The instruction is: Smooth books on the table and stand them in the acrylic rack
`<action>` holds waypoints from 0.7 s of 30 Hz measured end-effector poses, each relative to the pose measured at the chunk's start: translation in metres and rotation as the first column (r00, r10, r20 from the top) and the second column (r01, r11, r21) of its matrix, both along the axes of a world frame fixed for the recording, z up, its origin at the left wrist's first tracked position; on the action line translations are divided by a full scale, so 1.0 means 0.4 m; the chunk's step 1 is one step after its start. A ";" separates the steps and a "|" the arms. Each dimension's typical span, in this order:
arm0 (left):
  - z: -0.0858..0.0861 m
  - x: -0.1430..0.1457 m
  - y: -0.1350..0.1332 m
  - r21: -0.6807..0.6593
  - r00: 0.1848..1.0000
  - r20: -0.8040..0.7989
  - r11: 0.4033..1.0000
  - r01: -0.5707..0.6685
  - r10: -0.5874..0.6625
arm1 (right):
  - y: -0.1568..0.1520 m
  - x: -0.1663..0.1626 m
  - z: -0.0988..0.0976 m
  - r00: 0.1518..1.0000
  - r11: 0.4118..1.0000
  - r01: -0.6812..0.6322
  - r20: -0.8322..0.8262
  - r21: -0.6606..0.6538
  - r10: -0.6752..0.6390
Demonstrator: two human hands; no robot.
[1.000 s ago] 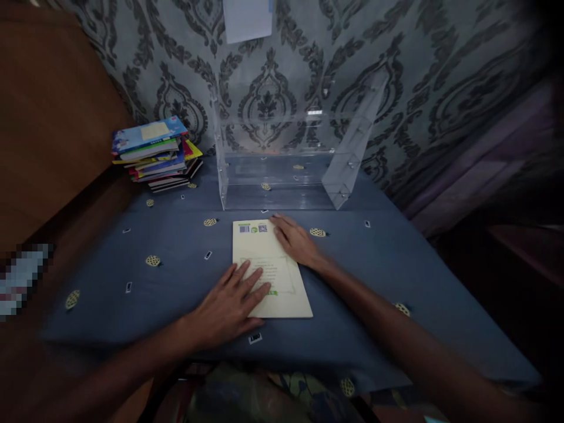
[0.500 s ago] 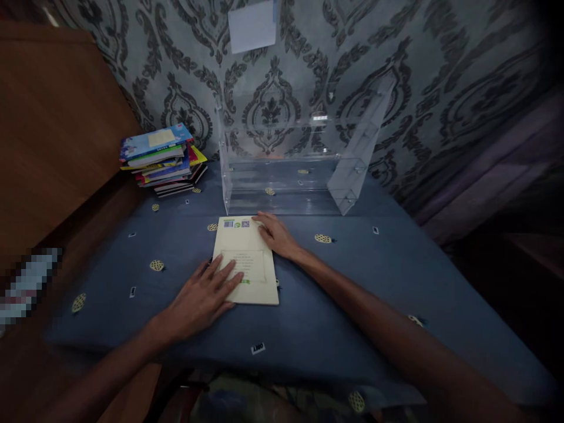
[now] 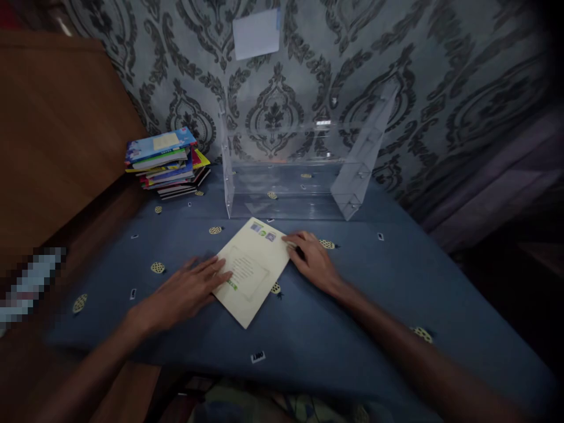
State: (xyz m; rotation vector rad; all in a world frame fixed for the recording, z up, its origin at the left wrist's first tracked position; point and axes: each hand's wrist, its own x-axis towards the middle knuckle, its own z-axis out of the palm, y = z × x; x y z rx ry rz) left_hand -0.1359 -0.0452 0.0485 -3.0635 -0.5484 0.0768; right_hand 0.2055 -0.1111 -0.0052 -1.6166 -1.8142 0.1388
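A thin cream booklet [image 3: 253,267] lies flat on the blue patterned tablecloth [image 3: 308,323], turned at an angle with its barcode corner towards the back. My left hand [image 3: 185,291] rests with fingers stretched out, fingertips on the booklet's left edge. My right hand [image 3: 312,261] has its fingers curled at the booklet's right edge; I cannot tell whether they grip it.
A clear acrylic stand [image 3: 295,170] with open front stands against the patterned wall behind the booklet. A stack of colourful books [image 3: 165,161] sits at the back left. A wooden panel [image 3: 57,135] rises on the left. A white paper [image 3: 258,32] hangs on the wall.
The booklet has turned clockwise and now lies diagonally. My left hand slid off its cover to the left edge, and my right hand moved to the right edge.
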 end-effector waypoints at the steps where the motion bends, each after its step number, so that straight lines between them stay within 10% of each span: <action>1: -0.003 -0.004 0.014 0.010 1.000 0.003 1.000 -0.020 0.020 | -0.029 0.001 -0.001 1.000 1.000 0.017 0.000 0.012 -0.017; 12: -0.007 0.105 0.237 -0.022 0.904 0.038 0.905 -0.425 0.426 | -0.118 -0.065 -0.010 0.997 0.997 -0.070 -0.014 -0.034 0.070; 21: -0.004 0.149 0.177 -0.011 0.922 0.175 0.937 -0.348 0.344 | -0.072 -0.039 -0.006 0.991 0.995 -0.048 -0.125 -0.089 0.037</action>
